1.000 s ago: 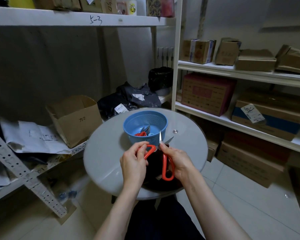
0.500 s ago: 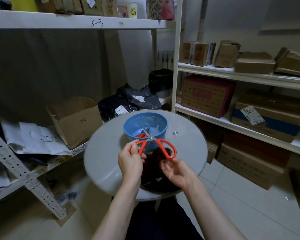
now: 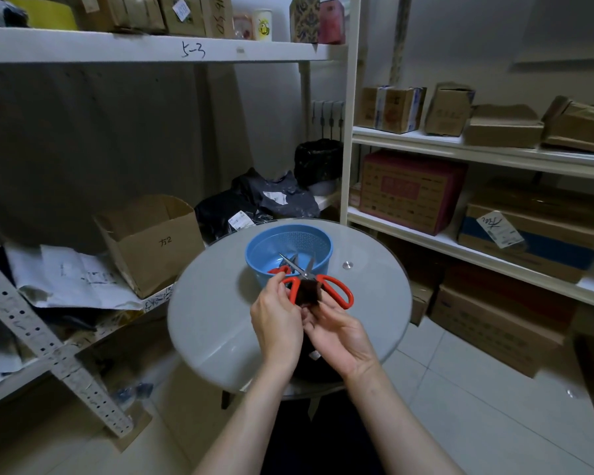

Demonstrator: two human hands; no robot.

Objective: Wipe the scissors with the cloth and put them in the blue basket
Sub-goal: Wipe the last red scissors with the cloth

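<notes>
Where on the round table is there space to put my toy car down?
The round table is bare on its left side, between the blue basket and the rim. Another free strip lies on the right, around the small metal stud. The near middle is crowded: the left hand and right hand hold the scissors and dark cloth there.

Over a round glass counter (image 3: 220, 323), the left hand (image 3: 276, 323) grips one red handle loop of the scissors (image 3: 318, 281), whose blades stand spread open and point out over the near rim of the blue basket (image 3: 288, 246). The right hand (image 3: 340, 337) holds a dark cloth (image 3: 307, 291) pinched up between the two handle loops. Another red-handled pair of scissors (image 3: 282, 267) lies inside the basket. An open cardboard box (image 3: 151, 241) sits on the low shelf to the left, and more boxes fill the white shelves (image 3: 460, 145) on the right.
</notes>
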